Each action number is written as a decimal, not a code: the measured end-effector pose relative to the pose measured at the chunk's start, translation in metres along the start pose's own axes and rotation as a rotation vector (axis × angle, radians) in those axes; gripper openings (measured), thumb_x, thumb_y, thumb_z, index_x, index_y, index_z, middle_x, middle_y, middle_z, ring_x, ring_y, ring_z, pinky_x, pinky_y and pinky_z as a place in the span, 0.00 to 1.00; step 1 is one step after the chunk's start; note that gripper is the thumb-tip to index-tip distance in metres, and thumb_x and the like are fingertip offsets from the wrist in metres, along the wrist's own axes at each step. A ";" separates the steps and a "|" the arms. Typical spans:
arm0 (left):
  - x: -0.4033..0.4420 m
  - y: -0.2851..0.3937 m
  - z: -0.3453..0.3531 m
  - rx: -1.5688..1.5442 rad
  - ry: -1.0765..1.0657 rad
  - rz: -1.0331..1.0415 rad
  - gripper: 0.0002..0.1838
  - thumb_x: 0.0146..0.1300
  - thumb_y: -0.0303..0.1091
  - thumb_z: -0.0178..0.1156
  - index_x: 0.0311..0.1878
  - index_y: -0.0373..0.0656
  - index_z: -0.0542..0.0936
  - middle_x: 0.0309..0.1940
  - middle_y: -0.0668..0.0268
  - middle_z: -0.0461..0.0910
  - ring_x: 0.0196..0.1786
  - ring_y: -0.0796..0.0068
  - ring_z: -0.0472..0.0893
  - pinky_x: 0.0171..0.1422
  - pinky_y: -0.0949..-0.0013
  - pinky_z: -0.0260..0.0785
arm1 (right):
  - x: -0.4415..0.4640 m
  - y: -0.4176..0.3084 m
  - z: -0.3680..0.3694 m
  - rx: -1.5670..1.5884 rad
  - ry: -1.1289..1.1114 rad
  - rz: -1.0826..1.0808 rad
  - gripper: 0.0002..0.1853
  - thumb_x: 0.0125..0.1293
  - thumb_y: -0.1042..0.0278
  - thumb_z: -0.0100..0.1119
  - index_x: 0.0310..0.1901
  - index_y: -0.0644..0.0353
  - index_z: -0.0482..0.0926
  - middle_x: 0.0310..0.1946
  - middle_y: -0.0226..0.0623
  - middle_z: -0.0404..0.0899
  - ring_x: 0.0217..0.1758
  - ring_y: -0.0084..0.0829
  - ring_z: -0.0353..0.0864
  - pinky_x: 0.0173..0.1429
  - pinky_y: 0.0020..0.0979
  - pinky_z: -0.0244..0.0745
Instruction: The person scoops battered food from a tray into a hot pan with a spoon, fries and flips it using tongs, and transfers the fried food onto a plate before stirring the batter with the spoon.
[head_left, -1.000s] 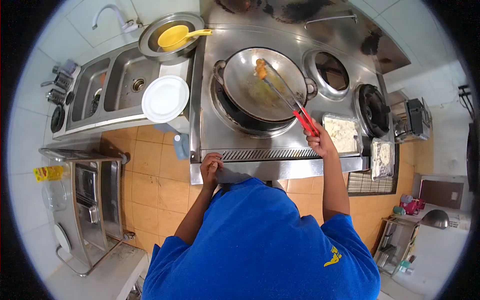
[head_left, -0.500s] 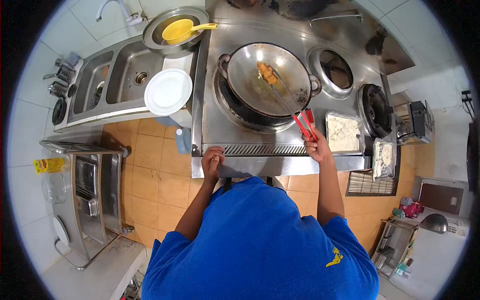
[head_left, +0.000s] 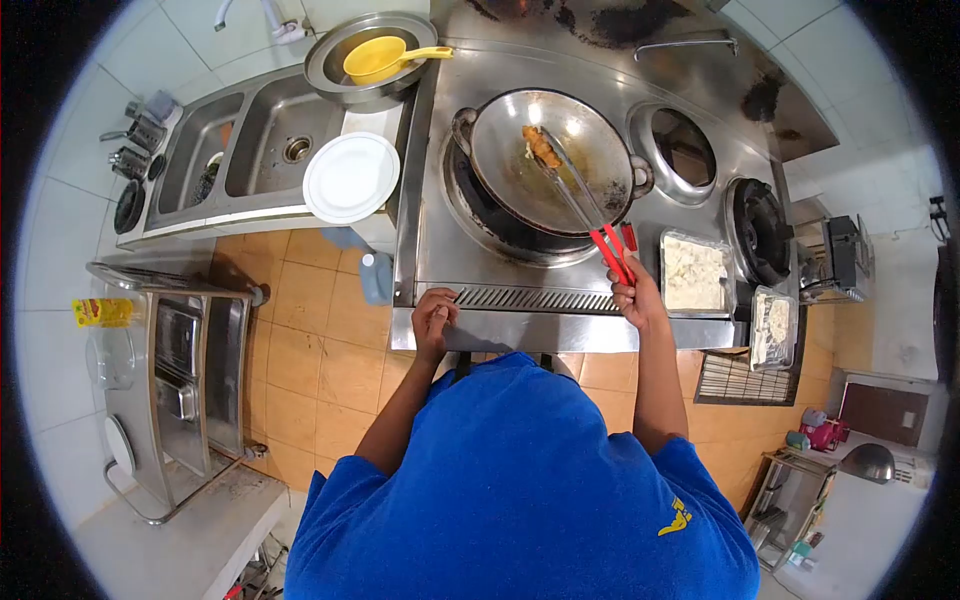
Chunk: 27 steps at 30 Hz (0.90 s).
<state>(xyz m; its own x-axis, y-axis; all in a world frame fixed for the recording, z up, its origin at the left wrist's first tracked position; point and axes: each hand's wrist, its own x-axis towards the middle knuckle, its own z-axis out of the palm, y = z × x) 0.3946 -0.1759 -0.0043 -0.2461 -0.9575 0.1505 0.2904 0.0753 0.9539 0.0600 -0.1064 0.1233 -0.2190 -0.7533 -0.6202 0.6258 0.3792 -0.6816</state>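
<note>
My right hand is closed round the red handles of a pair of metal tongs. The tongs reach over the near rim of a large two-handled wok, and their tips hold a browned fried piece of food above the oil or in it; I cannot tell which. At the stove's front edge rests my left hand, its fingers curled in and nothing visible in them. Right of the wok lies a clear tray of pale, battered-looking food.
A white plate stands on the counter left of the stove, beside a double sink. Behind it, a yellow ladle-like scoop rests in a metal basin. A second tray sits at the stove's right corner. Another burner is nearby.
The tongs and fried piece have turned, and the piece now shows a longer side between the tips. My left hand stays at the stove's edge. The whole view has shifted slightly right.
</note>
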 end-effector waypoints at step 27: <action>0.000 0.008 0.003 0.019 0.011 -0.014 0.13 0.61 0.34 0.50 0.27 0.35 0.76 0.38 0.56 0.75 0.25 0.79 0.69 0.31 0.75 0.63 | -0.011 -0.019 0.058 -0.260 -0.065 -0.103 0.20 0.68 0.48 0.52 0.38 0.60 0.72 0.21 0.25 0.67 0.13 0.09 0.53 0.15 0.15 0.46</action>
<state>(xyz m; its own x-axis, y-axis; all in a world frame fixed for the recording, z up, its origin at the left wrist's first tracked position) 0.3938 -0.1742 0.0044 -0.2396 -0.9615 0.1346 0.2694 0.0673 0.9607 0.0942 -0.1365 0.1653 -0.2181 -0.8247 -0.5218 0.3883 0.4172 -0.8217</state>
